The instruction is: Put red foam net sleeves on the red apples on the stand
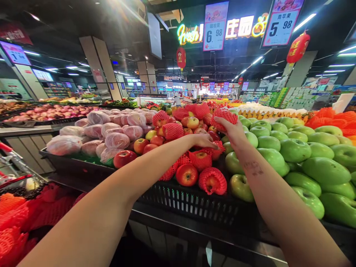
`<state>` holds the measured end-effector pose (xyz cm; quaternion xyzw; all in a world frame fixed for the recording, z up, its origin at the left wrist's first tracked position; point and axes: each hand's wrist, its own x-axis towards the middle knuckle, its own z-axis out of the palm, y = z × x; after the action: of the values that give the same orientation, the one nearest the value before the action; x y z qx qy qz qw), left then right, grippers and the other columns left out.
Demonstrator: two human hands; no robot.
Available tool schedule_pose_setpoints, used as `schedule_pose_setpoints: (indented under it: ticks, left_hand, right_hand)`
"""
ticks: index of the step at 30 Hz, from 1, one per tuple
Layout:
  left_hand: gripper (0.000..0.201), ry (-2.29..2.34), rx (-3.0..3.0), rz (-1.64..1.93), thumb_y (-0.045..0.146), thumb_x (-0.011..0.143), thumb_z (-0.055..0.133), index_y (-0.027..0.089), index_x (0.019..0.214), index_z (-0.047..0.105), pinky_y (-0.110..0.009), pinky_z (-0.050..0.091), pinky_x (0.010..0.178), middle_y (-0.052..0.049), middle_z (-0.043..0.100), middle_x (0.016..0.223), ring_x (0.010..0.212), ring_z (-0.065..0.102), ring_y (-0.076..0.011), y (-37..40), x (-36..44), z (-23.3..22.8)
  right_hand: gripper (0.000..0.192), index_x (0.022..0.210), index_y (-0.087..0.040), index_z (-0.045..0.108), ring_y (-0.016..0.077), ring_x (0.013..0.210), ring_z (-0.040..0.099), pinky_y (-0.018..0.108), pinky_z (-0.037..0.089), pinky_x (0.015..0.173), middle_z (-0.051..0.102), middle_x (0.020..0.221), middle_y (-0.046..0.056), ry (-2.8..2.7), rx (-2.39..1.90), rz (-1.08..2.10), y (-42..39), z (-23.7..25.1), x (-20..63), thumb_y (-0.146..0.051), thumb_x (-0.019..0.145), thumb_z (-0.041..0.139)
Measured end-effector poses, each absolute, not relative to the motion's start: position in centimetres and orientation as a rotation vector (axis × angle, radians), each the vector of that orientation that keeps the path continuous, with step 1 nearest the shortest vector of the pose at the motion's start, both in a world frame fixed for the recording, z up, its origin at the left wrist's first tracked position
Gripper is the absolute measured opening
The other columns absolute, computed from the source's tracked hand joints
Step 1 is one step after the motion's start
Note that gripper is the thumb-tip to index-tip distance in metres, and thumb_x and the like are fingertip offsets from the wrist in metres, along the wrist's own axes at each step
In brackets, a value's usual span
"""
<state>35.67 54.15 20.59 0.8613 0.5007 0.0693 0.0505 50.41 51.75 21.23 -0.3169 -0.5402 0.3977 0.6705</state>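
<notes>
Supermarket apple crate (178, 196): right hand (232, 129) grips a netted apple (224, 118) above the pile; left hand (203, 141) lies open, flat on netted apples (200, 159) just left of it.

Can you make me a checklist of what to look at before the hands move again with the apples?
1. Right hand has a grip on the netted apple: ok.
2. Left hand rests flat on the red apples: ok.
3. Left hand holds something: cannot tell.
4. Netted apple is lifted off the pile: cannot tell.
5. Green apples sit apart in their own heap: ok.
6. Black crate holds the fruit in: ok.
</notes>
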Motion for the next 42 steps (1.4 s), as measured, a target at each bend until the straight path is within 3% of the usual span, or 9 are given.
schedule_pose_setpoints:
  ticks: [7, 9, 11, 15, 21, 25, 30, 33, 42]
  left_hand:
    - [0.081, 1.549, 2.626, 0.029, 0.050, 0.076, 0.076, 0.014, 0.145, 0.053, -0.047, 0.036, 0.124, -0.017, 0.067, 0.143, 0.138, 0.059, -0.0346, 51.3, 38.0, 20.4]
    - [0.088, 1.576, 2.699, 0.042, 0.044, 0.075, 0.079, 0.008, 0.149, 0.048, -0.049, 0.028, 0.129, -0.020, 0.069, 0.140, 0.139, 0.060, -0.0358, 50.2, 38.3, 20.2]
    - [0.090, 1.563, 2.758, 0.108, 0.042, 0.073, 0.082, 0.005, 0.147, 0.048, -0.046, 0.035, 0.126, -0.022, 0.068, 0.141, 0.136, 0.062, -0.0367, 49.2, 38.3, 19.7]
    - [0.086, 1.532, 2.702, 0.411, 0.042, 0.070, 0.085, 0.010, 0.143, 0.051, -0.040, 0.054, 0.106, -0.020, 0.068, 0.140, 0.125, 0.068, -0.0357, 48.5, 37.4, 18.5]
    - [0.070, 1.695, 2.300, 0.806, 0.046, 0.068, 0.088, 0.013, 0.123, 0.061, -0.037, 0.057, 0.095, -0.016, 0.072, 0.131, 0.116, 0.071, -0.0334, 49.1, 35.8, 18.7]
    - [0.060, 1.853, 2.010, 0.887, 0.054, 0.074, 0.082, 0.015, 0.115, 0.063, -0.032, 0.056, 0.082, -0.013, 0.076, 0.124, 0.107, 0.073, -0.0289, 49.4, 33.4, 19.9]
    - [0.059, 1.966, 1.966, 0.910, 0.060, 0.076, 0.076, 0.014, 0.112, 0.065, -0.036, 0.057, 0.083, -0.016, 0.076, 0.120, 0.104, 0.073, -0.0306, 49.6, 30.9, 20.5]
    - [0.062, 1.970, 2.015, 0.920, 0.058, 0.073, 0.079, 0.015, 0.115, 0.066, -0.037, 0.057, 0.088, -0.016, 0.076, 0.123, 0.107, 0.073, -0.0313, 49.7, 30.8, 20.4]
    - [0.064, 1.997, 2.057, 0.822, 0.061, 0.076, 0.078, 0.013, 0.117, 0.066, -0.034, 0.055, 0.089, -0.016, 0.075, 0.126, 0.111, 0.072, -0.0315, 49.6, 31.0, 20.8]
  right_hand:
    - [0.072, 0.103, -0.021, 0.058, 0.0345, 0.112, 0.061, 0.053, 0.047, 0.109, 0.069, 0.112, 0.012, -1.579, -1.109, 0.090, 51.7, 21.3, 51.5, -0.055, 0.051, 0.095]
    - [0.069, 0.102, -0.020, 0.057, 0.0376, 0.116, 0.059, 0.054, 0.046, 0.109, 0.068, 0.115, 0.015, -1.665, -1.184, -0.088, 51.9, 21.3, 51.7, -0.051, 0.053, 0.095]
    - [0.067, 0.101, -0.020, 0.057, 0.0382, 0.113, 0.060, 0.053, 0.048, 0.104, 0.068, 0.113, 0.016, -1.711, -1.261, -0.156, 52.0, 21.3, 51.8, -0.052, 0.055, 0.094]
    - [0.065, 0.102, -0.019, 0.058, 0.0385, 0.109, 0.063, 0.051, 0.051, 0.100, 0.069, 0.111, 0.018, -1.732, -1.375, -0.157, 52.2, 21.3, 51.6, -0.056, 0.060, 0.090]
    - [0.083, 0.129, -0.012, 0.053, 0.0422, 0.117, 0.064, 0.053, 0.050, 0.103, 0.068, 0.123, 0.024, -1.572, -1.407, -0.173, 51.8, 21.5, 51.7, -0.053, 0.065, 0.087]
    - [0.087, 0.128, -0.014, 0.054, 0.0424, 0.113, 0.065, 0.056, 0.050, 0.101, 0.069, 0.117, 0.022, -1.558, -1.409, -0.152, 51.6, 21.4, 51.9, -0.057, 0.061, 0.090]
    - [0.075, 0.115, -0.018, 0.063, 0.0432, 0.108, 0.068, 0.055, 0.053, 0.096, 0.072, 0.103, 0.018, -1.813, -1.563, -0.110, 51.0, 21.6, 52.0, -0.062, 0.060, 0.089]
    - [0.066, 0.112, -0.018, 0.067, 0.0444, 0.112, 0.069, 0.054, 0.054, 0.098, 0.074, 0.113, 0.020, -2.067, -1.624, -0.078, 50.6, 21.5, 51.9, -0.055, 0.062, 0.088]
    - [0.087, 0.143, -0.018, 0.060, 0.0338, 0.125, 0.068, 0.039, 0.053, 0.107, 0.070, 0.138, 0.014, -2.660, -1.444, 0.102, 52.3, 19.9, 51.4, -0.026, 0.062, 0.090]
